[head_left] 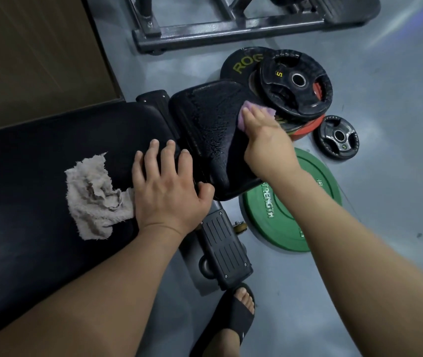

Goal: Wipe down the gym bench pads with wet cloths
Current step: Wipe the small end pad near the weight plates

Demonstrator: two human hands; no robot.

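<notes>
The black bench has a long back pad (50, 140) at the left and a smaller seat pad (205, 124) at the centre, streaked with wet marks. My right hand (264, 140) presses a pink cloth (246, 112) flat against the far right part of the seat pad. My left hand (169, 186) rests with straight fingers on the end of the back pad. A ragged beige cloth (92, 197) lies on the back pad with its edge under the heel of my left hand.
Weight plates crowd the floor right of the seat pad: a black stack (295, 83), a green plate (295, 207), a small black plate (339, 136). A metal rack base (231, 29) runs across the top. My sandalled foot (233, 318) stands beside the bench's frame (223, 251).
</notes>
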